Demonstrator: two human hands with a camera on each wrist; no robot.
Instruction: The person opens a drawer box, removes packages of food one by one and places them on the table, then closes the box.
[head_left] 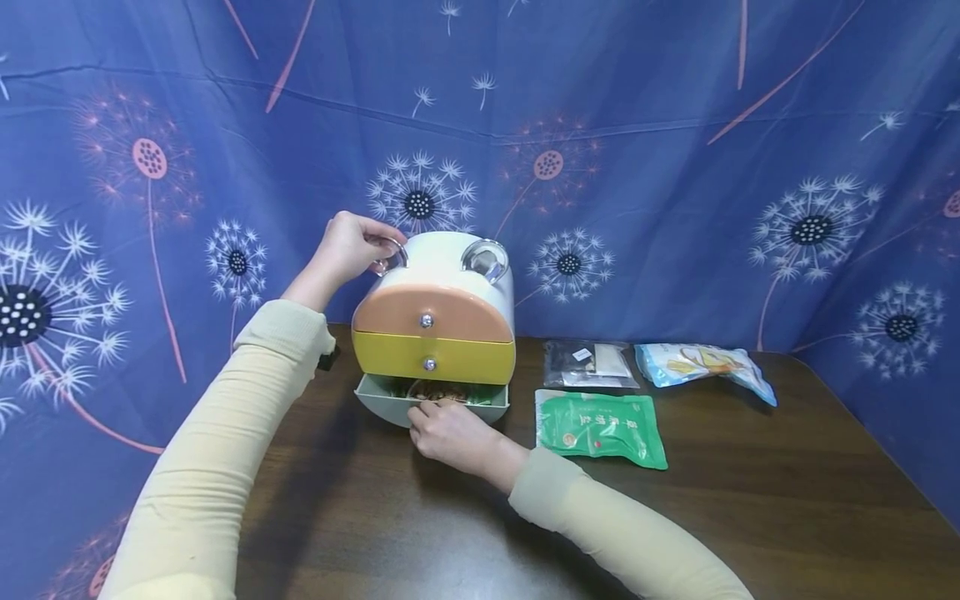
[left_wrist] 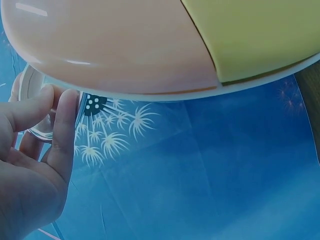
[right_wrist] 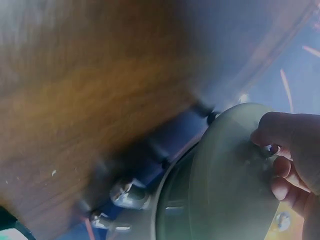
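While my left hand (head_left: 347, 247) grips the clear handle (head_left: 389, 257), my right hand's (head_left: 448, 433) fingers pinch the bottom drawer (head_left: 382, 398) knob; it's part-open, holding contents

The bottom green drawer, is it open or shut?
Open. The green drawer sticks out under the shut yellow drawer, contents showing. The right hand holds its front.

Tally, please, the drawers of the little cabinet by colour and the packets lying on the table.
Orange drawer: 1
Yellow drawer: 1
Grey-green drawer, pulled open: 1
Green packet: 1
Clear packet: 1
Blue-and-white packet: 1
Total: 6
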